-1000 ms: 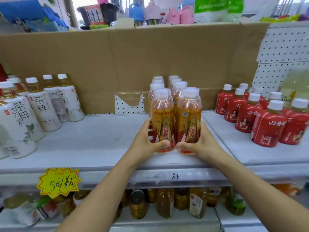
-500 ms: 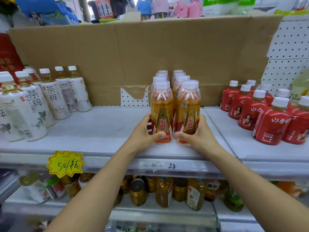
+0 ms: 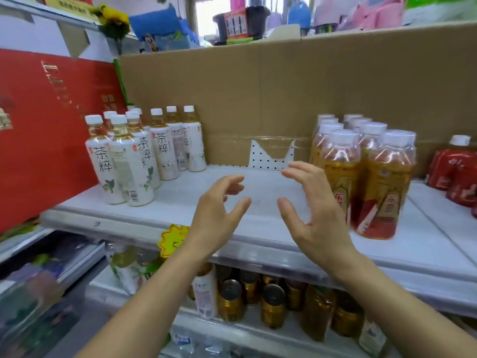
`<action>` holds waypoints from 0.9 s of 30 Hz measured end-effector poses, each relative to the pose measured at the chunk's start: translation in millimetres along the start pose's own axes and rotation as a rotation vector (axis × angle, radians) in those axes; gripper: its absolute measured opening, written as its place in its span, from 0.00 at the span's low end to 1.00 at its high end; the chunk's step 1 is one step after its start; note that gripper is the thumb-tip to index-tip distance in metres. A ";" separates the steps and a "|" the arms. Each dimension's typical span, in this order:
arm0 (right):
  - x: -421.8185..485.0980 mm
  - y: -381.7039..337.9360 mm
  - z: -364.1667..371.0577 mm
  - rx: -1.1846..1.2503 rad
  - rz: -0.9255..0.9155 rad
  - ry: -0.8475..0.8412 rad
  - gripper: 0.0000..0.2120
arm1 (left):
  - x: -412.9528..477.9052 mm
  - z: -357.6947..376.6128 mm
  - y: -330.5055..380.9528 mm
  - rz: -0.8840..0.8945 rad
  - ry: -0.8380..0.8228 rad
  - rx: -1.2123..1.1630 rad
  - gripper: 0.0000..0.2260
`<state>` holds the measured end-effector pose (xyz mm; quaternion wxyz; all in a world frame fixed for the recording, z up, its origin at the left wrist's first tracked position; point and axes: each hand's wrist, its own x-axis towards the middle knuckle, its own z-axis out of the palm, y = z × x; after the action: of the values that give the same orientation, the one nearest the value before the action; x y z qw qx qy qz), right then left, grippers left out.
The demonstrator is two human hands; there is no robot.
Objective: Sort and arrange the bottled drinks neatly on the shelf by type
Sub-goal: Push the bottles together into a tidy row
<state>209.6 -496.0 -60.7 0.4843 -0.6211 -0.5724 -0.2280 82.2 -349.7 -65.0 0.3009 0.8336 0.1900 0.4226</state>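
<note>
Two rows of orange bottles with white caps stand on the white shelf at the right. My right hand hovers just left of them, fingers spread and loosely curved, holding nothing. My left hand floats beside it over the bare middle of the shelf, also holding nothing. White tea bottles with black lettering stand grouped at the left. Red bottles sit at the far right edge.
A cardboard sheet backs the shelf. A red box leans at the left. A yellow price tag hangs on the shelf front. Gold cans and other bottles fill the lower shelf.
Both hands have let go of the front orange bottles and moved left, away from them. The view has swung left, bringing the white tea bottles nearer the centre.
</note>
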 end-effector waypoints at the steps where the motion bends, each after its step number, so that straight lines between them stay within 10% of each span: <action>1: 6.2 -5.7 15.5 0.032 0.047 -0.063 0.19 | -0.8 -13.5 -10.5 0.006 0.036 0.005 0.17; 13: 137.7 -94.4 217.4 0.453 0.405 -0.378 0.30 | 60.1 -214.1 -142.8 -0.129 0.525 0.020 0.20; 19: 163.0 -102.8 277.7 0.565 0.571 -0.461 0.35 | 84.5 -237.4 -197.8 -0.394 0.077 -0.165 0.34; 27: 144.0 -93.0 302.7 0.489 0.574 -0.312 0.27 | 82.2 -227.4 -218.7 -0.309 -0.009 -0.069 0.27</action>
<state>75.4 -175.8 -37.7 0.5690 -0.6495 -0.4796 0.1561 -70.7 -61.9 -56.2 0.3917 0.7855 0.2999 0.3736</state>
